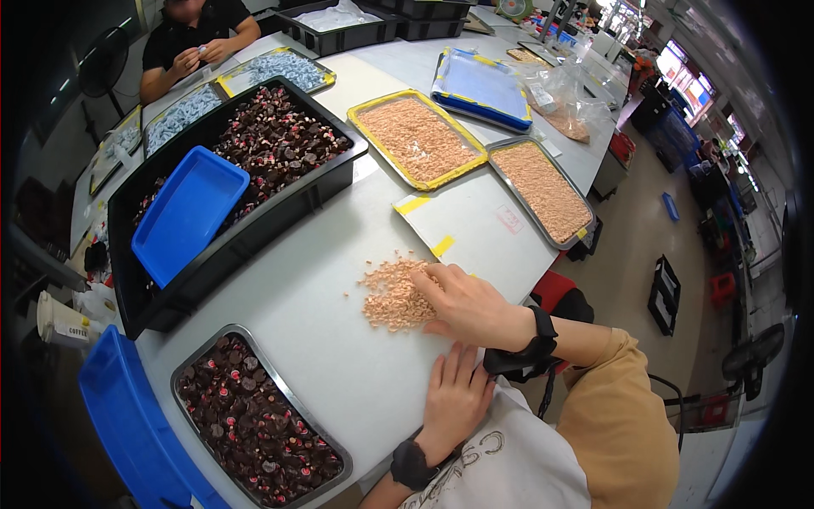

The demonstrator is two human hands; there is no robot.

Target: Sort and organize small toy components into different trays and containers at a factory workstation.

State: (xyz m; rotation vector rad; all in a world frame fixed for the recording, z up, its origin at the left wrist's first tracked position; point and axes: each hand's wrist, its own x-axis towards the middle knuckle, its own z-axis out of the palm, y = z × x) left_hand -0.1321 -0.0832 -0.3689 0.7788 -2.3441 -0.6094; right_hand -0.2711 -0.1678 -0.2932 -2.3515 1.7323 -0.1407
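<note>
On the white tabletop lies a loose pile of small peach-coloured pieces (397, 297). My right hand (475, 310) rests over its right side, index finger and thumb apart and touching the pieces; the other fingertips are partly hidden. My left hand (458, 394) lies flat near the table's close edge, fingers stretched out, holding nothing. Each wrist wears a black band. Beyond the pile, a white board (475, 222) with yellow tape lies beside two metal trays of the same peach pieces, one yellow-edged tray (366, 103) and one narrower tray (585, 197).
At left, a large black bin (229, 254) holds dark brown and pink pieces and a blue tray (191, 212). A metal tray (288, 394) of similar dark pieces sits close by. A blue bin (119, 399) stands at lower left. Across the table, a person (199, 42) handles something small.
</note>
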